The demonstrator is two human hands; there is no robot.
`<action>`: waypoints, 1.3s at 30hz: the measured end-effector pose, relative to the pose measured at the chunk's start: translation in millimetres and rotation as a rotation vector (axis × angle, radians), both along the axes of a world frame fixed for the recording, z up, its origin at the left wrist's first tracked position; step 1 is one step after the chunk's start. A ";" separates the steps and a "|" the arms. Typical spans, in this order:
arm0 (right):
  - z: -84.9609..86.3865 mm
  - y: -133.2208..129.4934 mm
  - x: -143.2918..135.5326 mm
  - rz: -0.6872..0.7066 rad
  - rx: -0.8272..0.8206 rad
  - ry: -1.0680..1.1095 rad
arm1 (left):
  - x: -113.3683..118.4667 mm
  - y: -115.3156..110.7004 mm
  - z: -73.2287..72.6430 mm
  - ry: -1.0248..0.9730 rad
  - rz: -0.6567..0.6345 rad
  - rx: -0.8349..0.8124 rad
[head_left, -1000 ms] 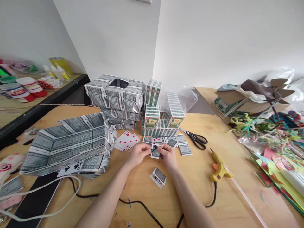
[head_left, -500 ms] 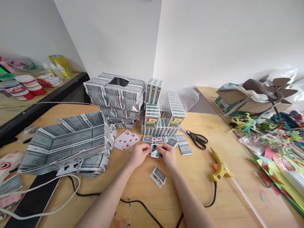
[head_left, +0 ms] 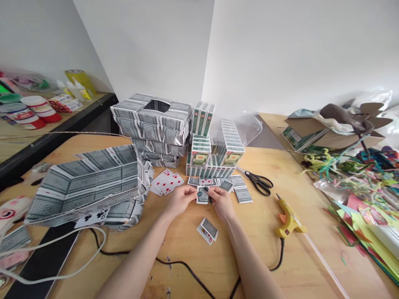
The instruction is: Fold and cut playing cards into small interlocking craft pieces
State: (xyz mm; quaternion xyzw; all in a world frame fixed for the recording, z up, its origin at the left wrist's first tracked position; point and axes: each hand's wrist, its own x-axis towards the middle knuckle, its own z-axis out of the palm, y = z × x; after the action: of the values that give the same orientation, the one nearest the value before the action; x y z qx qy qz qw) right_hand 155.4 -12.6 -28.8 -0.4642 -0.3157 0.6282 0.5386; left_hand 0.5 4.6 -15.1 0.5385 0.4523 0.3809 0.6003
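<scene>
Between my hands is a playing card (head_left: 202, 197) with its patterned grey back toward me. My left hand (head_left: 183, 201) pinches its left side, and my right hand (head_left: 220, 202) pinches its right side, thumbs on top. Just beyond my fingers lies a row of playing cards (head_left: 238, 182), mostly backs up, one showing a red face. Nearer to me, between my forearms, a folded playing card (head_left: 209, 228) rests on the table. Some diamond cards (head_left: 167, 182) lie face up left of my left hand.
At the back stand a card-covered box (head_left: 165, 124) and stacked card packs (head_left: 202, 158). An open card-covered tray (head_left: 90, 182) tilts at left. Scissors (head_left: 258, 182) and a yellow glue gun (head_left: 289, 220) lie at right. A black cable (head_left: 177, 263) crosses near my forearms. Craft scraps (head_left: 358, 216) pile far right.
The card between my hands has turned flatter, so its patterned back shows more fully instead of a shiny glare. My thumbs have shifted a little on it.
</scene>
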 end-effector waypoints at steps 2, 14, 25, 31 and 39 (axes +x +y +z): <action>0.2 -0.3 -0.3 0.000 -0.003 0.011 | 0.7 -0.1 0.1 -0.021 -0.013 -0.010; 3.7 -1.6 -1.8 -0.022 0.004 -0.053 | 5.1 0.6 -6.5 -0.053 0.041 -0.027; 11.1 -9.8 -12.5 0.061 0.099 -0.355 | 6.9 -2.6 6.0 -0.147 0.071 -0.096; 10.5 -13.2 -18.0 -0.015 0.159 -0.405 | 5.9 -2.2 -1.9 -0.146 0.052 -0.062; 10.1 -14.2 -20.5 -0.064 0.169 -0.451 | 6.7 -3.1 -5.5 -0.105 0.059 -0.038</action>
State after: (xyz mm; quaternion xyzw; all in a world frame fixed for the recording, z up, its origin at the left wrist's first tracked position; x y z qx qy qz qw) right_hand 134.9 -26.8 -18.7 -0.5558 -0.4648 0.4625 0.5110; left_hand 7.3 1.5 -20.6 0.4925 0.4431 0.4176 0.6219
